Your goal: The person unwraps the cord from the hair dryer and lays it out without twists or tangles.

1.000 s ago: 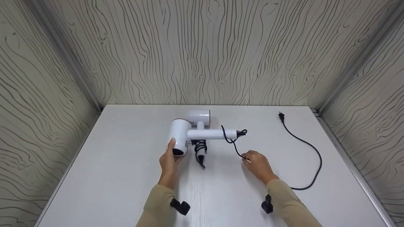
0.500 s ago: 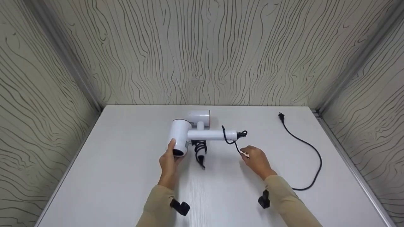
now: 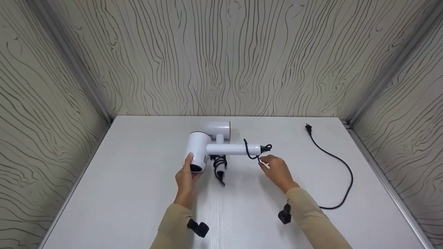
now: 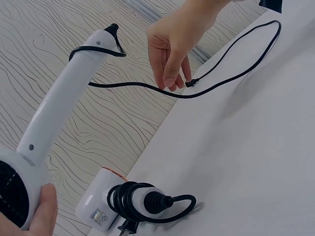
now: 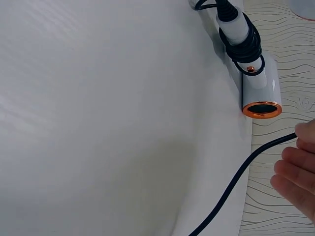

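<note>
A white hair dryer (image 3: 228, 149) is held off the table, its handle pointing right. My left hand (image 3: 186, 181) grips its barrel near the dark end. One turn of its black power cord (image 4: 133, 84) goes around the handle's end. Close to that end, my right hand (image 3: 278, 171) pinches the cord between thumb and forefinger; the other fingers (image 5: 295, 174) are loosely bent. Beyond the pinch, the cord runs down to the table and curves to its plug (image 3: 308, 128) at the back right.
Behind the held dryer, a second white hair dryer (image 3: 221, 129) lies on the table, its cord (image 4: 130, 201) wound around its handle. The white table (image 3: 121, 193) meets patterned walls (image 3: 221, 69) at the back and sides.
My right hand has slid up and left along the cord, closer to the handle's end. The left hand and its dryer have barely moved. The plug lies where it was.
</note>
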Demonstrator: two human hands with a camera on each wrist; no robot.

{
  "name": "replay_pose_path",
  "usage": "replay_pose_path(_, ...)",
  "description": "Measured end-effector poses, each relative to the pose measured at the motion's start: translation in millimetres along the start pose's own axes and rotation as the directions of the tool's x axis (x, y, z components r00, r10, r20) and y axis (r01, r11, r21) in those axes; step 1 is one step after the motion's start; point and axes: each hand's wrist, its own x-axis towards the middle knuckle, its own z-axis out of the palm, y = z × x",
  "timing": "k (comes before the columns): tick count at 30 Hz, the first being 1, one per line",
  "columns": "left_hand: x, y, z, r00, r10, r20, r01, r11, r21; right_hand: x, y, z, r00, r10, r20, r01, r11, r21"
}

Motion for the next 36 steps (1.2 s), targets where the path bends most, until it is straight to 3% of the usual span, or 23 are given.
replay_pose_path(7, 1.1, -0.6, 1.5, 1.0, -0.006, -0.017, 0.006, 1.0, 0.001, 5, -4, -1.5, 0.999, 0.032, -0.001, -0.032, 0.999, 0.028)
replay_pose_path(18, 0.0, -1.9, -0.4, 1.0, -0.002, 0.009, 0.002, 0.999, 0.04, 6, -7, -1.9, 0.995, 0.096, 0.02, -0.097, 0.993, 0.074)
replay_pose_path(23, 0.7, 0.1, -1.2, 1.0, -0.015, 0.023, 0.013, 0.998, 0.067, 6, -3, -2.7, 0.998, 0.005, -0.061, -0.004, 1.0, 0.016)
replay_pose_path(29, 1.7, 0.0, -2.5, 0.999, -0.025, 0.043, 0.021, 0.996, 0.083, 6, 1, -6.3, 0.985, -0.11, -0.133, 0.111, 0.994, -0.001)
replay_pose_path(36, 2.1, 0.2, -4.2, 0.999, -0.028, 0.038, 0.025, 0.997, 0.075, 7, 2, -12.9, 0.985, -0.103, -0.141, 0.113, 0.992, 0.063)
